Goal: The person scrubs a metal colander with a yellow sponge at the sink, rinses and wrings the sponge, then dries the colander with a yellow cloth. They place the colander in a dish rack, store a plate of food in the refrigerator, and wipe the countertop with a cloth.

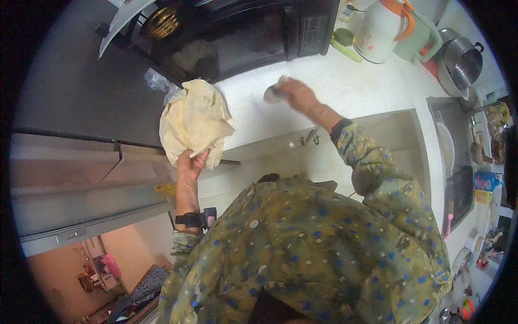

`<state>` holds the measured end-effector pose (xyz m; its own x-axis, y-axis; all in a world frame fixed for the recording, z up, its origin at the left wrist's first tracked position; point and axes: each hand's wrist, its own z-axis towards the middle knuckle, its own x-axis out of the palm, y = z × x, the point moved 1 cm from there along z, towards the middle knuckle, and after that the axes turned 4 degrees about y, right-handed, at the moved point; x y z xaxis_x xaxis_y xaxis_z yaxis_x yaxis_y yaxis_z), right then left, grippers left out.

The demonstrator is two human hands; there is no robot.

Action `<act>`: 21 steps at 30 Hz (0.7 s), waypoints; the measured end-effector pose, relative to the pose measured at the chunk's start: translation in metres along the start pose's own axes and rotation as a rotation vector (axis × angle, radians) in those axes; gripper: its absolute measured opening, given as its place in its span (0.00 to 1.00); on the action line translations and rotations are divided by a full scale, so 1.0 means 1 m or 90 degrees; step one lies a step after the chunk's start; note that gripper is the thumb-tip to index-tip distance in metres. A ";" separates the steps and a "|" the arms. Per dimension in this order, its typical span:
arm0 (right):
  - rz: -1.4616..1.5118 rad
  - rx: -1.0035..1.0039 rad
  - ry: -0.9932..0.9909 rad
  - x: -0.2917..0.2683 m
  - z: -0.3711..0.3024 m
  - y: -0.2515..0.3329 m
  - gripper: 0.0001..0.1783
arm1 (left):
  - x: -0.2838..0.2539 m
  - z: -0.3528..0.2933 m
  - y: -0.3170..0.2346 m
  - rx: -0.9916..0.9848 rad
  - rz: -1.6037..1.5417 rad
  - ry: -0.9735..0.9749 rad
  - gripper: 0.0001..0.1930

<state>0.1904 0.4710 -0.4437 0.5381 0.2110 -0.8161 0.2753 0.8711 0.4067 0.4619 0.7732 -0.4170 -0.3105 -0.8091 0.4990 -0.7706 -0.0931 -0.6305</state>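
Observation:
At the left end of the white counter (329,81), my left hand (191,162) pinches the lower edge of a crumpled cream cloth (197,116). The cloth bulges, and whatever may lie beneath it is hidden. Over the middle of the counter, my right hand (300,96) closes on a small, rounded, pale-and-dark object (274,93). Motion smears this object, so I cannot make out its kind. A wide stretch of counter separates the two hands.
A black microwave oven (232,43) stands behind the counter. A white jug with an orange handle (377,32), a pale green jug (418,40) and metal pots (461,59) stand at the back right. The sink (458,189) is on the right; clear plastic (156,81) lies by the cloth.

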 end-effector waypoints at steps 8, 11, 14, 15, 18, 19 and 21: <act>0.277 0.066 0.220 -0.018 -0.058 0.056 0.21 | -0.006 0.007 0.002 -0.012 -0.043 0.019 0.22; 0.168 0.175 0.020 -0.066 -0.077 0.000 0.20 | -0.006 0.007 0.003 -0.017 -0.058 0.031 0.22; -0.043 0.400 -0.153 -0.130 -0.098 -0.083 0.18 | -0.006 0.004 0.003 0.006 -0.036 0.000 0.20; -0.005 0.610 -0.136 -0.146 -0.108 -0.108 0.19 | -0.005 0.004 0.003 0.010 -0.029 0.004 0.20; -0.119 0.619 -0.229 -0.143 -0.136 -0.132 0.18 | -0.005 0.004 0.003 -0.015 -0.014 -0.014 0.20; -0.150 0.592 -0.196 -0.128 -0.136 -0.127 0.16 | -0.005 0.004 0.002 -0.014 -0.019 0.008 0.21; -0.180 0.537 -0.146 -0.088 -0.121 -0.103 0.17 | -0.005 0.004 0.002 0.008 -0.004 0.005 0.21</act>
<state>0.0187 0.4162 -0.4636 0.4819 -0.1328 -0.8661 0.8625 0.2462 0.4421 0.4644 0.7752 -0.4232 -0.3098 -0.8044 0.5070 -0.7657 -0.1050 -0.6345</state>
